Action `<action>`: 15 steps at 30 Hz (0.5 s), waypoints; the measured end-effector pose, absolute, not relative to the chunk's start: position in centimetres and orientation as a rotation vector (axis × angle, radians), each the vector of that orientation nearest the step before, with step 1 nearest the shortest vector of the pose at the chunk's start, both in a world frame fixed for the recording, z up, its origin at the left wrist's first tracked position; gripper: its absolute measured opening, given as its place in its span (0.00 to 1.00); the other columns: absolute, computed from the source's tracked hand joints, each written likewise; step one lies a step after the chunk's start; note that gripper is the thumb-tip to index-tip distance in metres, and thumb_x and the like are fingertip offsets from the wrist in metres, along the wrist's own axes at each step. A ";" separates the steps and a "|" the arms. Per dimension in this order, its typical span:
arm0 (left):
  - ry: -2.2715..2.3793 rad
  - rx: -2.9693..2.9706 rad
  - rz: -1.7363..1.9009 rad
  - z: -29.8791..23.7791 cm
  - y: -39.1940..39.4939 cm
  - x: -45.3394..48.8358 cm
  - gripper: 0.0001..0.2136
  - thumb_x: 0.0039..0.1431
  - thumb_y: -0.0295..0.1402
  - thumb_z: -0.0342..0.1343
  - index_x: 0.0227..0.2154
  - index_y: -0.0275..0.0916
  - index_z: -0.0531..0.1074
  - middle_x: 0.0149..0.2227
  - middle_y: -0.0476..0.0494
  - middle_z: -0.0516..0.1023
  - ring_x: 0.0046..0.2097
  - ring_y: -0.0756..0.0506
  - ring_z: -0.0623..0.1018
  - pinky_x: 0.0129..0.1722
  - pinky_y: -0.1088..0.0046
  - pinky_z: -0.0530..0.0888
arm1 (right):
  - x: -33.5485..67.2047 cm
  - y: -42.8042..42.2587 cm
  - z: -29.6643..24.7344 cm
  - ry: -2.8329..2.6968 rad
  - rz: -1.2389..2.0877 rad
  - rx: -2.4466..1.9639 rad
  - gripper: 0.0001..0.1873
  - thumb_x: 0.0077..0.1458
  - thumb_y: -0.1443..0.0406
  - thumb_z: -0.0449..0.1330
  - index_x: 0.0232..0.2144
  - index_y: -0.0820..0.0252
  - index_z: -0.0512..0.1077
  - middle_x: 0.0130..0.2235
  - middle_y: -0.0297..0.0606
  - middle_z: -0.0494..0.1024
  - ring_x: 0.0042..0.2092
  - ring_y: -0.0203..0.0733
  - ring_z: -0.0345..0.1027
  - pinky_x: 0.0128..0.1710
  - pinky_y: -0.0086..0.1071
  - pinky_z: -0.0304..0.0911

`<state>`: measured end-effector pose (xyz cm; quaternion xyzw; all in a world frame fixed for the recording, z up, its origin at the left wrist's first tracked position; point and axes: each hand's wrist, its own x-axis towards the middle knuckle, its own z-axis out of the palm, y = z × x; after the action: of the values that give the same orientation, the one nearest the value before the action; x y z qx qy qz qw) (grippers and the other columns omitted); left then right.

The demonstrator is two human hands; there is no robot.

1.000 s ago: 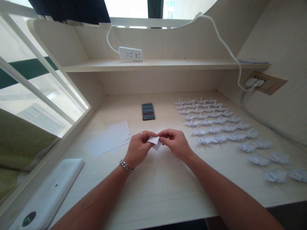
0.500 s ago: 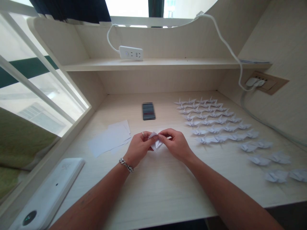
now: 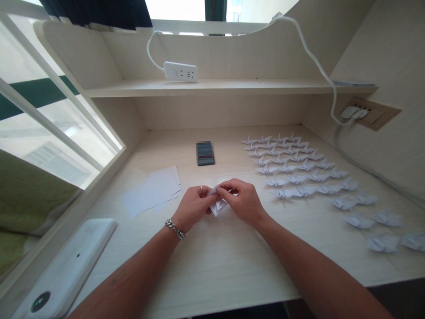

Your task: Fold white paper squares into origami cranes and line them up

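A small folded white paper (image 3: 216, 208) is held between both hands over the middle of the desk, one pointed corner facing me. My left hand (image 3: 194, 204), with a ring and a chain bracelet, pinches its left side. The thumb and forefinger of my right hand (image 3: 244, 199) grip its upper right edge. Fingers cover part of the folds. Off to the right stand rows of folded paper cranes (image 3: 295, 167), and several looser folded paper pieces (image 3: 383, 243) lie nearer the front right. Flat white paper sheets (image 3: 151, 191) rest left of my hands.
Behind my hands lies a dark, blurred-out rectangular object (image 3: 205, 153). A long white device (image 3: 66, 266) occupies the desk's left front. On the shelf (image 3: 229, 87) sits a power strip (image 3: 180, 71); a white cable runs to the wall socket (image 3: 370, 114) at right.
The folded paper has turned slightly and its lower point sits a little lower. My fingers have shifted a little on its upper edge; both hands keep their hold.
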<state>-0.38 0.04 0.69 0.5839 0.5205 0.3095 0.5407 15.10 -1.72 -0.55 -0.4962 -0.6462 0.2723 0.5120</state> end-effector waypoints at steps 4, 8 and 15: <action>1.241 1.389 0.750 0.7 -0.1 -0.3 0.12 0.48 0.39 0.60 0.19 0.36 0.69 0.17 0.51 0.68 0.21 0.52 0.69 0.20 0.78 0.68 | 15.1 -1.8 -0.5 -1.540 0.665 -1.187 0.05 0.51 0.65 0.63 0.32 0.60 0.78 0.33 0.37 0.80 0.34 0.39 0.74 0.34 0.30 0.69; 1.254 1.423 0.743 0.7 -0.1 -0.3 0.12 0.49 0.39 0.60 0.19 0.36 0.69 0.17 0.51 0.69 0.21 0.52 0.70 0.21 0.78 0.68 | 15.2 -1.8 -0.5 -1.557 0.633 -1.197 0.06 0.52 0.64 0.63 0.31 0.60 0.78 0.32 0.38 0.80 0.33 0.39 0.73 0.34 0.30 0.69; 1.267 1.484 0.739 0.6 0.0 -0.4 0.12 0.50 0.38 0.58 0.19 0.36 0.70 0.17 0.51 0.69 0.21 0.52 0.70 0.20 0.78 0.67 | 15.1 -1.9 -0.4 -1.562 0.587 -1.211 0.06 0.52 0.65 0.62 0.31 0.60 0.79 0.32 0.38 0.80 0.33 0.38 0.73 0.34 0.30 0.68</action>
<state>-0.38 0.00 0.59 0.6144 0.5248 0.3059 0.5036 15.07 -1.93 -0.42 -0.5038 -0.6500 0.2441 0.5140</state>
